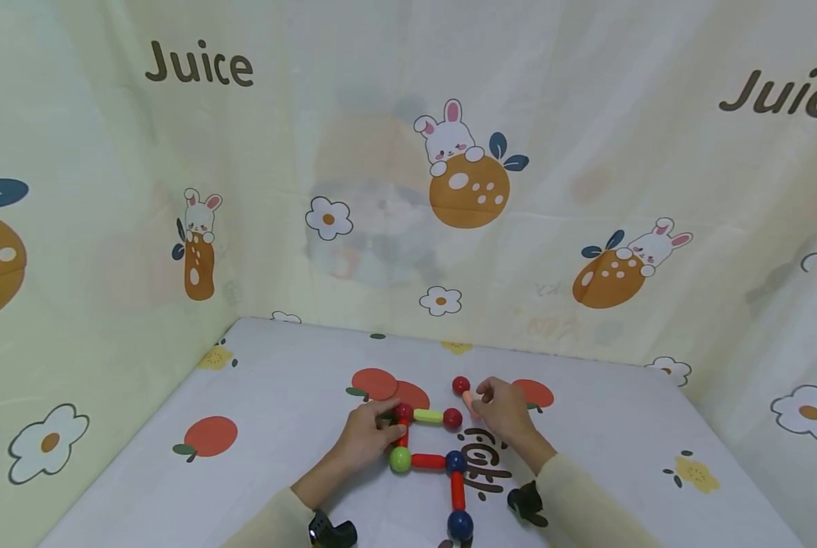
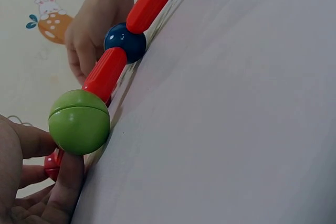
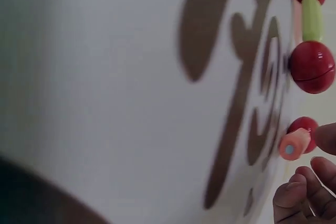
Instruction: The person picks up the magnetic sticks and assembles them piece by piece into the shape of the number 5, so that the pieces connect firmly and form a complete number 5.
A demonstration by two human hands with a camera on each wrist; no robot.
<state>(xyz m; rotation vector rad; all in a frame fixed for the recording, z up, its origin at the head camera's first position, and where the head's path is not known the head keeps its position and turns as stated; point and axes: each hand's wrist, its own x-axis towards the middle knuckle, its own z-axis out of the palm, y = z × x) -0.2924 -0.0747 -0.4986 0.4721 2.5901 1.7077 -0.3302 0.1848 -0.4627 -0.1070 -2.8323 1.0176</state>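
My left hand [image 1: 366,434] pinches an upright-running red rod [image 1: 404,435] joining a green ball [image 1: 400,459] to a dark red ball [image 1: 405,412]. From that ball a lime rod [image 1: 427,416] leads to another red ball [image 1: 453,418]. Another red rod [image 1: 428,461] links the green ball to a blue ball [image 1: 456,461]. Beyond the lime rod, my right hand [image 1: 507,411] is beside a salmon-pink rod [image 3: 295,145] attached to a separate red ball [image 1: 460,385]. In the right wrist view, its fingertips are spread around the rod's side, with a gap below it.
From the blue ball a red rod [image 1: 458,491] runs toward the near edge, ending in a second blue ball [image 1: 459,525]. A white cloth [image 1: 278,426] with printed fruit and lettering covers the table. Patterned curtains [image 1: 381,152] stand behind and at the sides.
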